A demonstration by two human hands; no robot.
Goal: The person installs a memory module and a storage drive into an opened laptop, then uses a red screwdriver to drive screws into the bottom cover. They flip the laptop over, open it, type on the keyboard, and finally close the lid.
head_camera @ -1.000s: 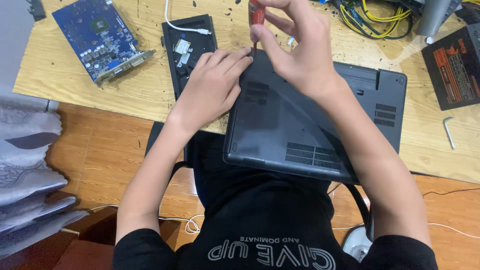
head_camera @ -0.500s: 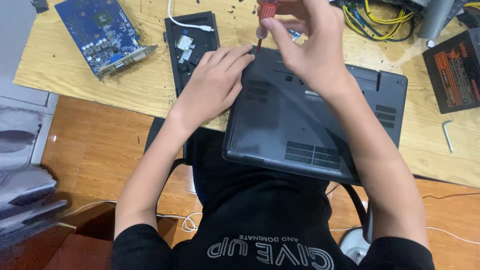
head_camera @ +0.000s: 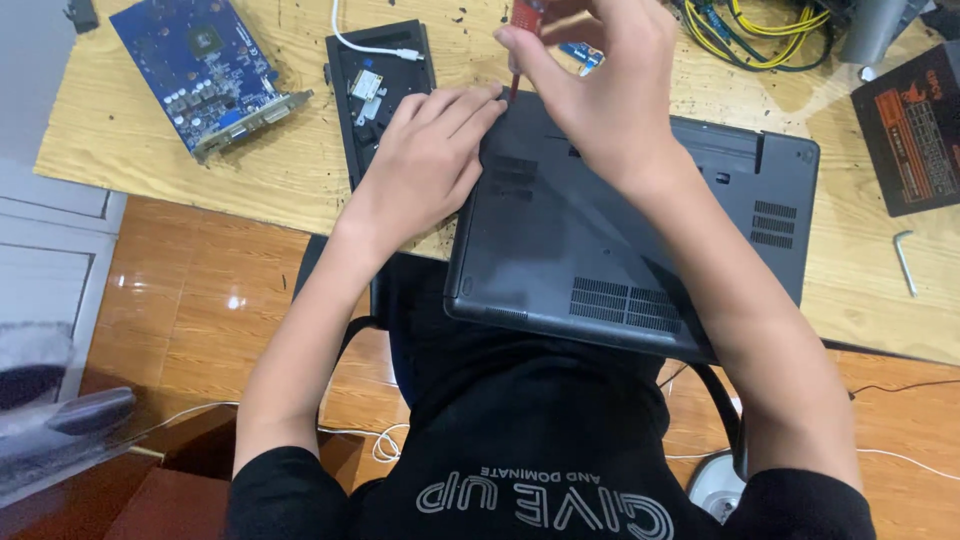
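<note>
right hand (head_camera: 605,95) clenched around red-handled screwdriver (head_camera: 520,30), held near upright, handle up, shaft running down to the far left corner of the dark grey upturned laptop (head_camera: 620,240). left hand (head_camera: 425,165) released, flat, palm down, fingers (head_camera: 470,105) spread on that same corner just beside the tip. laptop long axis runs left-right, slightly skewed, near edge overhanging the light wooden desk (head_camera: 290,180). black flat cover panel (head_camera: 380,90) left of it with white cable (head_camera: 370,48); blue circuit card (head_camera: 205,70) further left. yellow wire bundle (head_camera: 760,35), black power supply box (head_camera: 915,125), small metal hex key (head_camera: 905,260) on the right.
</note>
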